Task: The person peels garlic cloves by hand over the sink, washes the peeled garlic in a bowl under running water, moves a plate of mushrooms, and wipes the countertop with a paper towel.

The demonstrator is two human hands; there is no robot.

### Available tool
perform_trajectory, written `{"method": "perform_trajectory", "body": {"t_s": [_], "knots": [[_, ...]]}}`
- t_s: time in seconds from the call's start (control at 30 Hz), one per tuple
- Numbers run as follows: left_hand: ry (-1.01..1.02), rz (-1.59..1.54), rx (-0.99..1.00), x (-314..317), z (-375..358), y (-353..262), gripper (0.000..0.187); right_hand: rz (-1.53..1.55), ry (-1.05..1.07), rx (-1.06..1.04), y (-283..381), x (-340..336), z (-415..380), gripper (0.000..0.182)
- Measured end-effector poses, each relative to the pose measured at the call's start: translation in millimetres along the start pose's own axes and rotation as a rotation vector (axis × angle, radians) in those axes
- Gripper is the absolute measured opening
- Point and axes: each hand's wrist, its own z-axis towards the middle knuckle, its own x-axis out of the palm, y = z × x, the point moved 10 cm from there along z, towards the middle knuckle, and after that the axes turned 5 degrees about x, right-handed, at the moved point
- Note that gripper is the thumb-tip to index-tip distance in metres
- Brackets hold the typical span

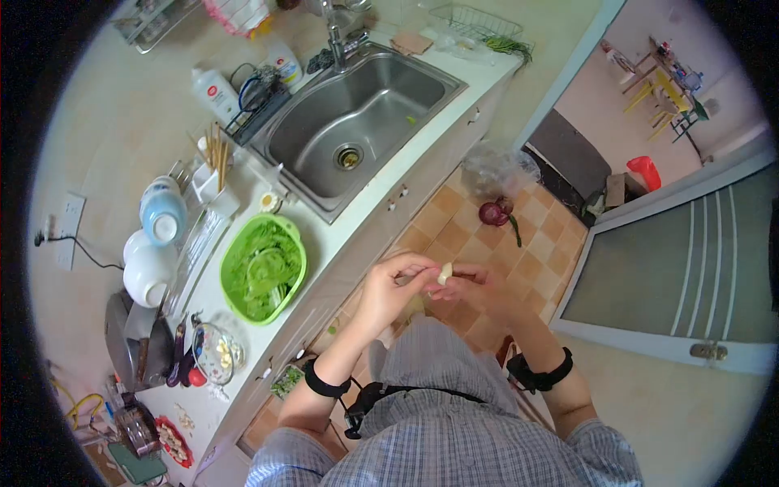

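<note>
In front of my body, above the tiled floor, a pale garlic clove (445, 273) sits between my two hands. My right hand (477, 286) grips the clove between its fingertips. The thumb and fingers of my left hand (396, 286) are pinched together at the clove's other side. On the counter to the left, a clear glass bowl (235, 351) contains several peeled cloves. Beyond it, a green basin (303, 253) holds leafy greens. Loose whitish bits (184, 418) lie on the counter near a red-rimmed plate (183, 456).
A steel sink (312, 154) is set into the counter (337, 235). White bowls (150, 276), a chopstick holder (215, 193) and eggplants (176, 357) stand or lie along the wall. Red onions (493, 213) and a plastic bag (499, 166) rest on the floor by the glass-panelled door (673, 260).
</note>
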Motion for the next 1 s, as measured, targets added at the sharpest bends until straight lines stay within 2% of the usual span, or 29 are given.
{"method": "perform_trajectory", "body": {"t_s": [0.07,0.17,0.23,0.33,0.43,0.57,0.67,0.8,0.87,1.0], "knots": [[-0.027,-0.052,-0.042,3.5,26.8,4.1,0.012,0.032,-0.037,-0.010,14.2,-23.9,9.4,0.030],[-0.081,-0.053,-0.019,0.2,66.8,6.8,0.009,0.091,0.042,-0.048,41.8,-46.5,25.9,0.032],[-0.155,-0.009,-0.083,-7.9,87.3,13.1,0.010,0.118,0.025,-0.015,51.0,-67.4,39.1,0.034],[-0.189,0.012,-0.089,-14.5,120.3,12.5,0.011,0.126,0.113,-0.036,70.8,-89.5,70.9,0.035],[-0.291,0.049,0.012,-22.0,151.0,-4.1,0.014,-0.026,0.156,-0.037,94.1,-111.6,107.3,0.033],[-0.408,0.020,-0.066,-34.1,184.4,3.9,0.015,-0.128,0.250,-0.139,134.0,-119.2,145.8,0.030],[-0.529,0.026,-0.058,-48.4,195.5,0.8,0.012,-0.265,0.222,-0.292,164.4,-124.1,168.1,0.031],[-0.689,0.019,-0.054,-69.4,198.8,4.2,0.012,-0.387,0.273,-0.234,173.4,-118.1,199.3,0.033],[-0.724,0.031,-0.053,-82.3,201.9,8.8,0.011,-0.503,0.301,-0.264,175.5,-114.0,215.6,0.033],[-0.757,0.116,-0.084,-113.8,214.0,11.9,0.010,-0.510,0.327,-0.235,179.7,-104.2,254.4,0.033]]}}
